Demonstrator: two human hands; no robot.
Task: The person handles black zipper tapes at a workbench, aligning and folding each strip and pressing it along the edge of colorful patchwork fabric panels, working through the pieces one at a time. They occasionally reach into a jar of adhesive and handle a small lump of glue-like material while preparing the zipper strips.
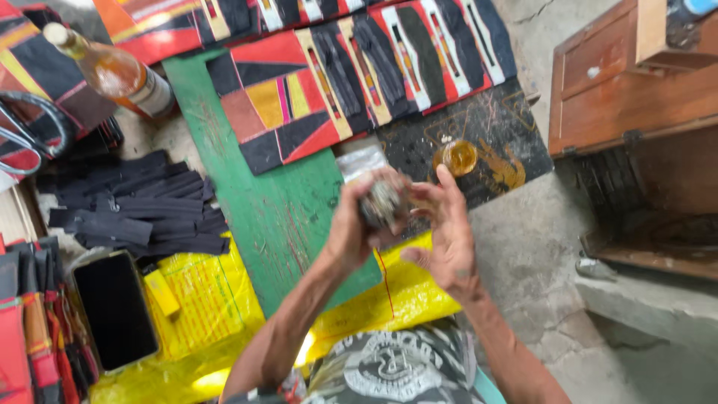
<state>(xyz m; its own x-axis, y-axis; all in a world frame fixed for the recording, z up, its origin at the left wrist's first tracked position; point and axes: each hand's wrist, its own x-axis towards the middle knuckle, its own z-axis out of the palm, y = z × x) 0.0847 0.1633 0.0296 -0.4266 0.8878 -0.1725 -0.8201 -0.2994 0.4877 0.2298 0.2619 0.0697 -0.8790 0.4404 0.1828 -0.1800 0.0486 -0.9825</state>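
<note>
My left hand (351, 228) is closed around a small dark, greyish blurred object (381, 202), held up in front of me over the green board (269, 202). My right hand (445, 232) is beside it with fingers spread, fingertips touching or almost touching that object. What the object is cannot be made out. Just beyond the hands, a clear plastic wrapper (360, 161) lies on the board's far end, and a small round container of amber liquid (458, 157) rests on a black patterned sheet (486, 135).
Patchwork strips in red, black and yellow (336, 75) lie at the top. A bottle of amber liquid (112, 71), a pile of black strips (134, 206), a dark phone (116, 310), scissors (30, 135) and yellow plastic (202, 307) are at left. A wooden box (636, 90) stands at right.
</note>
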